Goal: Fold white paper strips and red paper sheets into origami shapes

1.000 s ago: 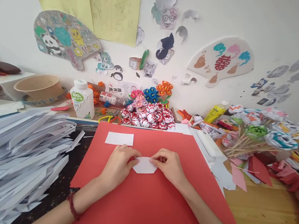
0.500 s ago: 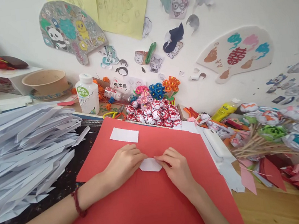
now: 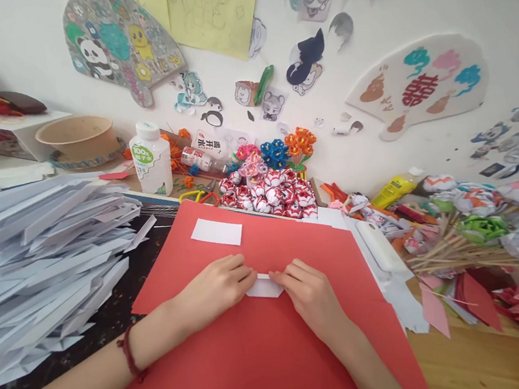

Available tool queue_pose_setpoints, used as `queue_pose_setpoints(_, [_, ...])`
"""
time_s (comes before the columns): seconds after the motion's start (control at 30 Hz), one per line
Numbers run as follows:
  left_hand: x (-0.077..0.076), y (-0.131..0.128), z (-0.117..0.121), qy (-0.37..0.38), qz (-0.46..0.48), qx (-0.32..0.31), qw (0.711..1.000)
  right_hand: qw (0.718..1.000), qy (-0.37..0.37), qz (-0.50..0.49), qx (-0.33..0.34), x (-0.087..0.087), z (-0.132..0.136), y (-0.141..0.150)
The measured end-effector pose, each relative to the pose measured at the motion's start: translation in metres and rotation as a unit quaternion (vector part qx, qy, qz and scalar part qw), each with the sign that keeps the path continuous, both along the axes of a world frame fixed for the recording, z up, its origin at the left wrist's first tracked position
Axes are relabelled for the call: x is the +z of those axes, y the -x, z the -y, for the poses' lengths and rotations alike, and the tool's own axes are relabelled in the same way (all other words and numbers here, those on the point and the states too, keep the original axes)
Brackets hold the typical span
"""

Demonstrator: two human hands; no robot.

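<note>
A small piece of white paper (image 3: 264, 287) with slanted lower corners lies on the red sheet (image 3: 242, 361), and a narrow folded strip shows along its upper edge. My left hand (image 3: 225, 282) pinches its left end between thumb and fingers. At the right end, my right hand (image 3: 302, 284) pinches it in the same way. The fingertips hide both upper corners of the paper. Farther back on the red sheet lies a flat white paper rectangle (image 3: 217, 232), touched by neither hand.
On the left is a large heap of folded white paper strips (image 3: 50, 264). Behind the red sheet stand a white bottle (image 3: 152, 160), yellow-handled scissors (image 3: 198, 196) and red-and-white paper flowers (image 3: 271, 193). Paper flowers on sticks (image 3: 481, 227) lie at the right.
The paper's top edge has been folded over further, so it looks narrower front to back with a strip along the top. Both hands still pinch its ends. The view has shifted slightly.
</note>
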State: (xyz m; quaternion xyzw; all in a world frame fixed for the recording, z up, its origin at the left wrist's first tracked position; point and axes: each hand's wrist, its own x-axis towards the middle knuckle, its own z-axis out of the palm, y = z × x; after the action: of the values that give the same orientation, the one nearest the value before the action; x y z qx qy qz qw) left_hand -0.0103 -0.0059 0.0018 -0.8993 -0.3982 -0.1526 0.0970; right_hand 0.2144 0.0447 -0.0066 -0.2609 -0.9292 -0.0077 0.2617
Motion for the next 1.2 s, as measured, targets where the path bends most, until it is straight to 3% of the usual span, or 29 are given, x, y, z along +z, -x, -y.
queue_pose_setpoints(0.3, [-0.003, -0.002, 0.003, -0.017, -0.060, -0.016, 0.998, 0.999, 0.017, 0.052, -0.005, 0.005, 0.005, 0.000])
queue_pose_setpoints(0.47, [-0.005, -0.004, 0.003, -0.014, -0.065, -0.022, 0.998, 0.997, -0.010, 0.070, -0.011, 0.003, 0.008, 0.000])
queue_pose_setpoints(0.83, [0.009, 0.001, 0.008, 0.036, -0.083, 0.005, 0.996, 0.995, -0.011, 0.089, -0.049, 0.005, 0.014, -0.001])
queue_pose_setpoints(1.0, [0.012, 0.002, 0.011, 0.040, -0.056, 0.016, 0.997, 0.991, 0.043, 0.100, -0.073, 0.012, 0.015, -0.005])
queue_pose_setpoints(1.2, [0.008, 0.008, 0.010, 0.004, -0.011, 0.012, 1.000, 0.984, 0.144, 0.087, -0.050, 0.027, 0.013, -0.015])
